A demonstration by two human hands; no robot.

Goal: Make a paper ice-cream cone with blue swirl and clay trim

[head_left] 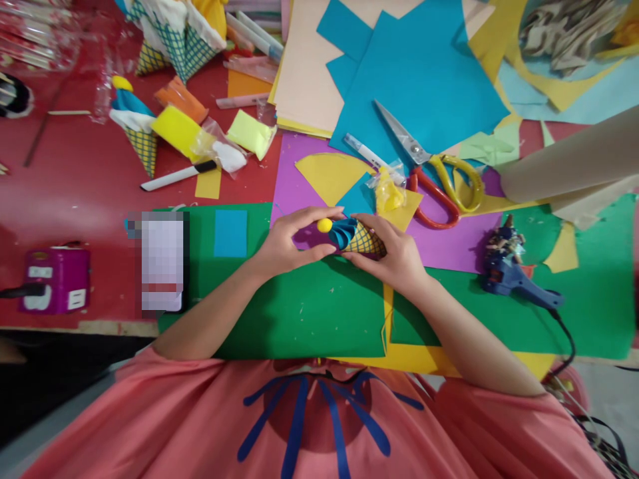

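Our right hand [399,258] pinching a checked cone [366,240], blue frill [341,234] filling its mouth, our left hand [283,243] spread around the yellow ball [324,225], a clear packet [398,173] holding yellow material [389,197] just beyond our right hand

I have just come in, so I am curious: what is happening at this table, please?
A person holds a small patterned cone with a blue swirled top and a yellow ball. The right hand grips the cone; the left hand curves around the topped end, perhaps touching it. A similar cone lies toward the upper left, while scissors and a glue gun lie nearby, untouched.
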